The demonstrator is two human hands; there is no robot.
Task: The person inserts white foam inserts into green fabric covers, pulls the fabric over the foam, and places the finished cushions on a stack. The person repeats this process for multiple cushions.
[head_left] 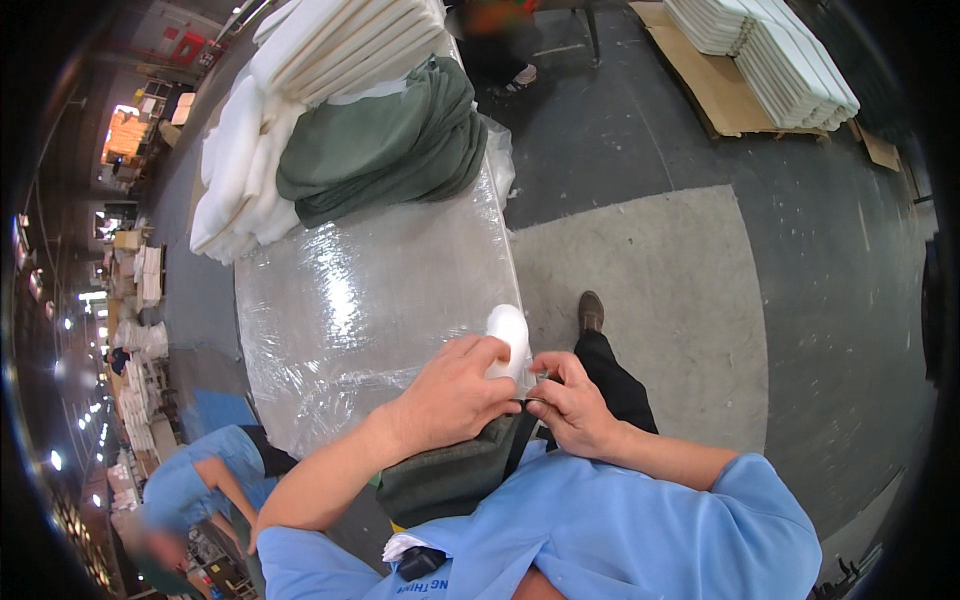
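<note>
Pinching now with left hand (447, 392) and right hand (577, 414), nearly closed on upper edge of green cloth (445, 482) | lying just bodyward of desk's (400, 275) near end | slanting lengthwise down leftward, mostly below left hand, the nearer

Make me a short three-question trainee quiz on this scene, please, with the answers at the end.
1. True or false: the left hand touches a white rounded piece, with the right hand close beside.
2. Choose one: the heaped cloth on the table is A) red, B) dark green, C) yellow.
3. Fill in: clear ____ covers the tabletop near the hands.

Key: 1 true; 2 B; 3 plastic film.
</note>
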